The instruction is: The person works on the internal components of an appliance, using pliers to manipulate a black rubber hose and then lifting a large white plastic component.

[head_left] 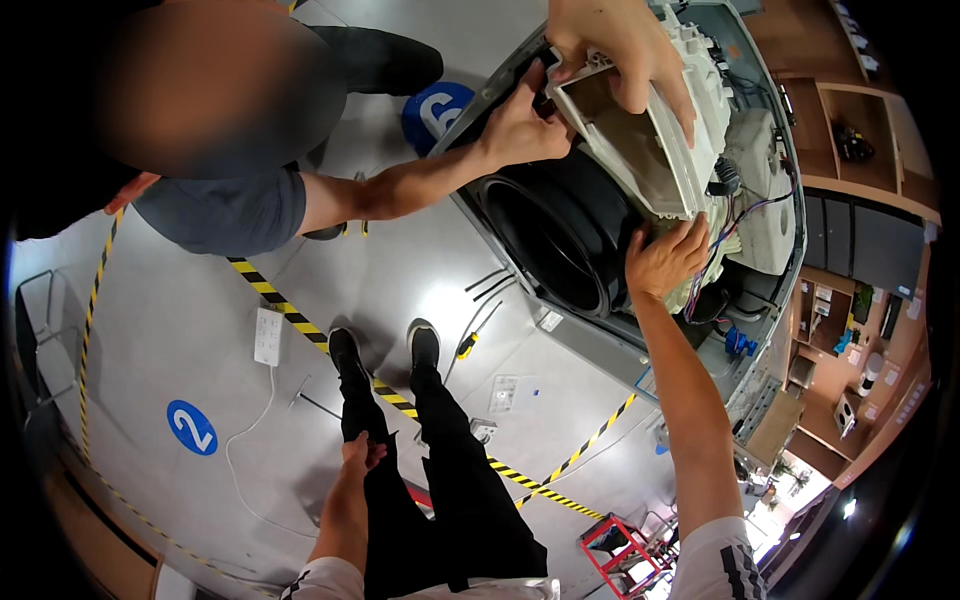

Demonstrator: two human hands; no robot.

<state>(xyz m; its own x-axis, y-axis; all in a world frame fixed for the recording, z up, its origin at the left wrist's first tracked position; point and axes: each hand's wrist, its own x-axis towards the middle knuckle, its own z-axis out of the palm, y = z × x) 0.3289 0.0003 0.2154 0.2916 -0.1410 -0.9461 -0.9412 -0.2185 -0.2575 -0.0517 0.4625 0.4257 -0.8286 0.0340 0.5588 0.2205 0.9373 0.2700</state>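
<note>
My right hand (pixel 668 260) is at the near end of a white plastic detergent drawer housing (pixel 640 140), its fingers curled against the end. The housing lies tilted over a partly opened washing machine (pixel 600 345), above the black rubber door gasket (pixel 550 240). A co-worker's hand (pixel 525 125) is by the housing's far left corner. Another person's hand (pixel 630 55), whose owner I cannot make out, grips the frame from above. My left hand (pixel 362 453) hangs low before my leg with fingers curled; whatever may be in it is hidden.
Coloured wires (pixel 740 210) and a grey counterweight block (pixel 765 190) sit inside the machine on the right. A yellow-handled screwdriver (pixel 468 345), a white power strip (pixel 267 335) with its cable, and striped tape (pixel 285 305) are on the floor. The co-worker (pixel 230 215) leans in from the left.
</note>
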